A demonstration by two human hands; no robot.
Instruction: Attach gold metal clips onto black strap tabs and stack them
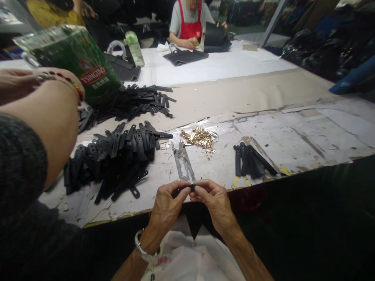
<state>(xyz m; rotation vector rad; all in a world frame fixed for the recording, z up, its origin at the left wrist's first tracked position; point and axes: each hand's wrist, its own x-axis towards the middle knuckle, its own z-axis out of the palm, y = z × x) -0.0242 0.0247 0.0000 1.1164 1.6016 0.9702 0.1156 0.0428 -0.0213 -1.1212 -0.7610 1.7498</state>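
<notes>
Between my two hands, at the table's front edge, is a small black strap (pixel 192 188), mostly hidden by the fingers. My left hand (pixel 166 205) is closed, its thumb and fingertips pinching one end. The other end is pinched by my right hand (pixel 219 206), thumb on top. Beyond the hands lies a heap of small gold metal fittings (pixel 198 138). A large pile of black straps (pixel 133 146), some showing holes at their rounded ends, spreads to the left. Several more black straps (pixel 249 162) lie fanned out on the right.
Another person's arm (pixel 63 117) reaches in from the left beside a green bag (pixel 73 64). Behind the near pile lies a second heap of black strips (pixel 140 101). Across the table (pixel 249 88), a person in a red apron (pixel 190 25) handles dark pieces; a green bottle (pixel 134 48) stands nearby.
</notes>
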